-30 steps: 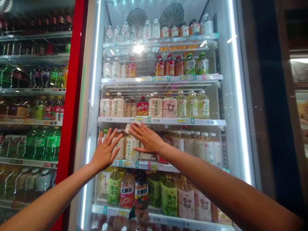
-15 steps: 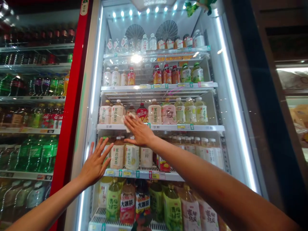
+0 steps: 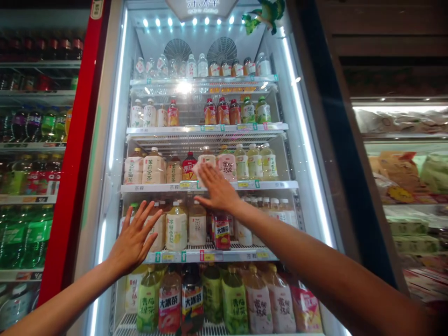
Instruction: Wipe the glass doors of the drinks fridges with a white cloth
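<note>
The right hand (image 3: 219, 191), grip spread flat, presses a white cloth (image 3: 197, 171) on the glass door (image 3: 301, 219) at middle-shelf height. The left hand (image 3: 135, 238) rests spread lower down. A wiping stroke seems in hand; the next one probably needs even pressure.

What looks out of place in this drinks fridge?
Nothing looks spilled or broken. Two small oddities: a short red bottle stands alone among taller pale bottles on the shelf below the right hand, and a green toy-like figure perches at the top right corner of the fridge.
</note>
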A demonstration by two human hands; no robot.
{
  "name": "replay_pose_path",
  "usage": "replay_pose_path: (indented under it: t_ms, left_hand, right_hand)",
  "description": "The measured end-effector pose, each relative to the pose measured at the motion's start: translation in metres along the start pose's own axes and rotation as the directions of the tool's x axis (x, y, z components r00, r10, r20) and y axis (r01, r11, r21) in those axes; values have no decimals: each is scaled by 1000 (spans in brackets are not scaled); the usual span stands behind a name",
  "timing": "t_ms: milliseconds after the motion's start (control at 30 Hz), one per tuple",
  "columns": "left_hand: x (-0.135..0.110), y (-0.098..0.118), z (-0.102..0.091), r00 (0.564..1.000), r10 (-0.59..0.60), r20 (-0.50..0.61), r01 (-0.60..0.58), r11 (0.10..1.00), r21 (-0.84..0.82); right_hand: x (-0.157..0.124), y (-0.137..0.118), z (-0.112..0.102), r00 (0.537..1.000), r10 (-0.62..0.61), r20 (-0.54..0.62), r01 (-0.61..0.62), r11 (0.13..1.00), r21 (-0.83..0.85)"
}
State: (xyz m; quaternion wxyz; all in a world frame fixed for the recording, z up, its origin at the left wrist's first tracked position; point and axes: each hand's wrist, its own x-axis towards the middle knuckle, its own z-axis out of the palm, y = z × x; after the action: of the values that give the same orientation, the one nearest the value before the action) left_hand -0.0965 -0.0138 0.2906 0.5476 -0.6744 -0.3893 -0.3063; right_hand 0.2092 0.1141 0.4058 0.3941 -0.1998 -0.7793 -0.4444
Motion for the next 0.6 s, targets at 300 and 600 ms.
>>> replay_pose_path:
  t_ms: [300, 600]
  left_hand:
    - [37, 31, 21, 996, 67, -56, -68, 997, -30]
    - [47, 49, 36, 994, 99, -42, -102, 990, -100]
  right_hand:
    - [-49, -8, -1, 979, -178, 100, 179, 984, 0]
    - [-97, 37, -21, 930, 366, -47, -367, 929, -36]
